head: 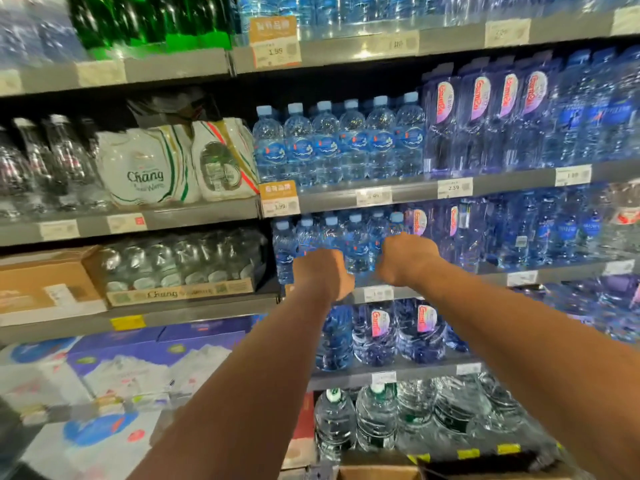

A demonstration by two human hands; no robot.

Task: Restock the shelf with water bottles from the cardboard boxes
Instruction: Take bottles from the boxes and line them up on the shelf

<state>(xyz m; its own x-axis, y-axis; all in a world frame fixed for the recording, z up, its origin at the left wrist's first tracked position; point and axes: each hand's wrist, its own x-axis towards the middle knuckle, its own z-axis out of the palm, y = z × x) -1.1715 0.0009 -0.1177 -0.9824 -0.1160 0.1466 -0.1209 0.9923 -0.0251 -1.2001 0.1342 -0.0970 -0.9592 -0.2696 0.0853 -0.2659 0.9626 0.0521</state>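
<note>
Water bottles (356,244): a row of small, clear blue-tinted bottles with pale blue caps and blue labels stood upright, long axes vertical, packed shoulder to shoulder at the front edge of the shelf (568,271), at its left end. The picture was blurred by motion, so label detail could not be read.

The left hand (323,275) and the right hand (407,259) were both at the front edge of the shelf, backs toward the camera. The bottles lay directly beyond and slightly above the knuckles. The left hand sat lower, before the left part of the row; the right hand sat higher, before its right part, so neither was clearly nearer. The fingers curled forward out of sight, and whether either hand grasped a bottle or merely pressed on the row could not be told.

Surroundings: an identical bottle row (339,143) filled the shelf above. Larger pink-labelled bottles (374,334) stood on the shelf below. A Chang tray of clear bottles (180,271) occupied the bay to the left. A cardboard box (377,474) showed at the bottom edge of view, its contents hidden.
</note>
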